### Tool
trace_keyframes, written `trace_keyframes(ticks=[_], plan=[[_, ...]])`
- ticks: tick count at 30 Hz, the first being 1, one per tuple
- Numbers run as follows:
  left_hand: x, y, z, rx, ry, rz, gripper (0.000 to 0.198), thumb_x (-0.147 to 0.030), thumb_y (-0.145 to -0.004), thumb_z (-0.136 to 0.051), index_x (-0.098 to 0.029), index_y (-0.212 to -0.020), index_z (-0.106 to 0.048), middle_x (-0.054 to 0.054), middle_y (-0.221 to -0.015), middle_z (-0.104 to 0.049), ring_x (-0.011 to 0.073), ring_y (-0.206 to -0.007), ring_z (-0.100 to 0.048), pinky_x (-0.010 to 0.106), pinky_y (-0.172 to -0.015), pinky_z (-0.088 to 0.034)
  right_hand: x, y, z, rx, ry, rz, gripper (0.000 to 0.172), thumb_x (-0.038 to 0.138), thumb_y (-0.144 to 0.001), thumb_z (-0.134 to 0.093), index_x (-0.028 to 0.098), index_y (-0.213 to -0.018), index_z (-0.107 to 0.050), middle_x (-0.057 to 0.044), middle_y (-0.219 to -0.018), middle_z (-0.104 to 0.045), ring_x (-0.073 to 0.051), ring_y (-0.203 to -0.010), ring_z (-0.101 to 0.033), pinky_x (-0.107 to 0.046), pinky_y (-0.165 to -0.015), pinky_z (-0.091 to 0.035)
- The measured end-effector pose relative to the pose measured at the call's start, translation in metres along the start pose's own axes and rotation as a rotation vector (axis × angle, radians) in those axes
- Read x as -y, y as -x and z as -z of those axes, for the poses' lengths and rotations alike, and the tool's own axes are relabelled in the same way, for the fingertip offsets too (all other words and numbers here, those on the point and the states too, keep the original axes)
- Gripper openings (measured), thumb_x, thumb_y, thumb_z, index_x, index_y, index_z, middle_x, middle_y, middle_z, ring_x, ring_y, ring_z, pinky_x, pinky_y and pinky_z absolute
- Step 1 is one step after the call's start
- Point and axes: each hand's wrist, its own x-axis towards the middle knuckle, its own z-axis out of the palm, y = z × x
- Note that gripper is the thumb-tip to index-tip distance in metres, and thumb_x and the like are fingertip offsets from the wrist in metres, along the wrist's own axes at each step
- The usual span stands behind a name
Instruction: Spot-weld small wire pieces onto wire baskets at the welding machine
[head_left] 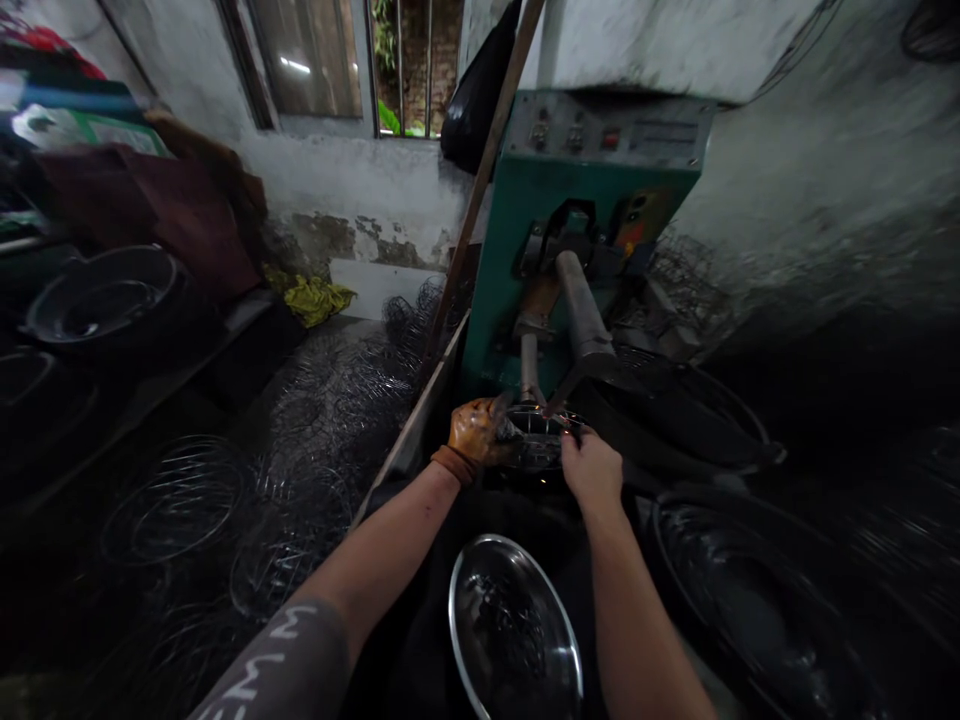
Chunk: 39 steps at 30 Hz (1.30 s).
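My left hand (476, 432), in a stained orange-brown work glove, grips the left side of a small round wire rack (536, 462). The rack sits under the electrode tips (541, 405) of a green spot welder (495, 290), and a few orange sparks glow there. Bare and closed, my right hand (594, 468) is at the rack's right side. Its fingers pinch a thin metal piece (564, 422) that reaches toward the tips; its exact shape is too dark to tell. Below my hands, between my forearms, stands an oval-looking shiny metal bowl (454, 610) with small dark metal pieces inside.
Heaps of wire racks (176, 500) cover the floor at left. Large dark basins (757, 460) stand at right, and more pots (112, 290) at far left. A wooden pole (480, 190) leans beside the welder. A black bag (476, 110) hangs near the barred window (416, 70).
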Motion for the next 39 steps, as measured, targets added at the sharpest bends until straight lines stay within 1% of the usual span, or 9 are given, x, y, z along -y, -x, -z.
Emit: trace_keyframes(ticks=[6, 11, 17, 20, 22, 24, 28, 32, 39], plan=[[-0.018, -0.004, 0.011, 0.036, -0.072, 0.011, 0.081, -0.056, -0.078, -0.07, -0.017, -0.146, -0.051, 0.013, -0.133, -0.065, 0.0315, -0.121, -0.061, 0.046, -0.105, -0.048, -0.007, -0.004, 0.004, 0.012, 0.027, -0.042, 0.037, 0.029, -0.107, -0.045, 0.008, -0.128, -0.067, -0.019, -0.105, -0.075, -0.029, -0.101, -0.071, -0.031, -0.083, -0.05], [-0.029, -0.008, 0.009, 0.049, -0.121, 0.038, 0.084, -0.055, -0.076, -0.074, -0.02, -0.148, -0.049, 0.012, -0.133, -0.065, 0.0326, -0.12, -0.06, 0.049, -0.101, -0.048, -0.015, -0.008, 0.001, -0.015, 0.035, -0.052, 0.034, 0.028, -0.106, -0.046, 0.008, -0.122, -0.07, -0.017, -0.102, -0.075, -0.029, -0.099, -0.072, -0.031, -0.081, -0.05], [-0.03, -0.007, 0.006, 0.014, -0.111, 0.009, 0.076, -0.055, -0.083, -0.067, -0.02, -0.149, -0.049, 0.011, -0.135, -0.064, 0.0315, -0.121, -0.059, 0.049, -0.1, -0.047, -0.02, -0.014, -0.008, -0.053, 0.0, -0.016, 0.032, 0.025, -0.103, -0.049, 0.006, -0.117, -0.071, -0.018, -0.101, -0.075, -0.03, -0.097, -0.071, -0.031, -0.078, -0.048], [-0.023, 0.001, 0.007, -0.04, -0.057, -0.008, 0.087, -0.056, -0.078, -0.071, -0.02, -0.152, -0.045, 0.012, -0.14, -0.061, 0.0307, -0.126, -0.057, 0.046, -0.106, -0.046, -0.025, -0.011, -0.005, -0.004, -0.021, -0.009, 0.031, 0.027, -0.104, -0.049, 0.009, -0.11, -0.074, -0.015, -0.092, -0.076, -0.03, -0.093, -0.071, -0.031, -0.074, -0.047], [-0.014, 0.009, 0.008, -0.044, -0.024, 0.039, 0.102, -0.059, -0.069, -0.077, -0.019, -0.156, -0.039, 0.013, -0.147, -0.055, 0.0316, -0.133, -0.053, 0.045, -0.111, -0.044, -0.026, -0.005, -0.001, -0.016, -0.003, -0.018, 0.033, 0.031, -0.104, -0.048, 0.01, -0.11, -0.074, -0.015, -0.089, -0.075, -0.03, -0.089, -0.071, -0.031, -0.072, -0.047], [-0.002, 0.016, 0.006, 0.013, -0.019, 0.173, 0.116, -0.06, -0.061, -0.084, -0.018, -0.158, -0.035, 0.015, -0.151, -0.052, 0.0339, -0.136, -0.051, 0.046, -0.113, -0.045, -0.018, 0.005, 0.003, -0.065, 0.025, -0.007, 0.036, 0.035, -0.105, -0.048, 0.01, -0.115, -0.073, -0.017, -0.092, -0.075, -0.03, -0.086, -0.071, -0.032, -0.07, -0.047], [0.015, 0.018, 0.001, 0.181, -0.003, 0.364, 0.111, -0.05, -0.061, -0.088, -0.015, -0.154, -0.04, 0.015, -0.144, -0.059, 0.0335, -0.128, -0.06, 0.043, -0.108, -0.051, 0.026, 0.024, 0.004, -0.011, 0.043, 0.114, 0.035, 0.031, -0.107, -0.045, 0.011, -0.118, -0.072, -0.016, -0.096, -0.075, -0.028, -0.088, -0.072, -0.03, -0.074, -0.048], [0.015, 0.012, 0.004, 0.156, -0.011, 0.314, 0.093, -0.047, -0.063, -0.087, -0.017, -0.145, -0.052, 0.012, -0.131, -0.067, 0.0318, -0.118, -0.066, 0.041, -0.102, -0.054, 0.057, 0.028, 0.002, 0.1, 0.071, 0.101, 0.032, 0.029, -0.108, -0.044, 0.014, -0.121, -0.07, -0.015, -0.093, -0.075, -0.028, -0.089, -0.073, -0.032, -0.076, -0.051], [-0.006, 0.001, 0.009, 0.045, -0.086, 0.134, 0.088, -0.054, -0.069, -0.078, -0.022, -0.146, -0.05, 0.011, -0.128, -0.067, 0.0332, -0.118, -0.063, 0.049, -0.103, -0.05, 0.026, 0.014, 0.012, 0.06, 0.077, -0.028, 0.035, 0.03, -0.108, -0.041, 0.013, -0.126, -0.067, -0.017, -0.099, -0.074, -0.03, -0.095, -0.073, -0.035, -0.081, -0.053]])
